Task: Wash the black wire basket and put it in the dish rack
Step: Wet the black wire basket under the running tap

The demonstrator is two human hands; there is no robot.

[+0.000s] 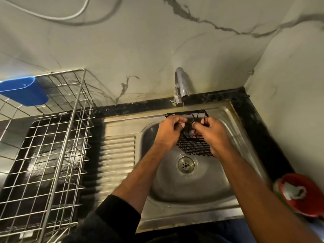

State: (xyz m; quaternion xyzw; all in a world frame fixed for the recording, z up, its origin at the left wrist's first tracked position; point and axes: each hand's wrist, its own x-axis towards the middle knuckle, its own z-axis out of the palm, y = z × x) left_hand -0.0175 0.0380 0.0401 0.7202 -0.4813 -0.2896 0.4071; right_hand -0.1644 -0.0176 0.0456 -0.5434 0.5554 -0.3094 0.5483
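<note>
**Basket under the tap, both hands on it**

So, standing by the counter here: the black wire basket [194, 146] is up over the bowl of the steel sink [189, 183], tilted, its far rim right below the tap [181, 85]; a thin thread of water runs from the spout down onto that rim. The left hand [168, 132] has its fingers curled round the basket's top wire on the left side; the right hand [213, 134] pinches the wires on the right, thumb and fingers closed over the frame, and it covers a good part of the basket's right edge. The two hands sit close together, nearly touching at the fingertips; a bit of fingertip shows through the mesh between them, though I can't tell whose. The basket's gridded bottom hangs toward the viewer, just above the drain [186, 163], not touching it as far as I can see.

Off to the left the dish rack [52, 137] stands on the dark counter, beside the sink's ribbed drainboard [117, 155]; a blue plastic holder [24, 90] hangs on its far upper edge. At the right, near the sink's corner, there's a red bowl [301, 195] with something white inside it; too blurry to name. A dark sleeve [112, 218] is pushed up on the left forearm.
</note>
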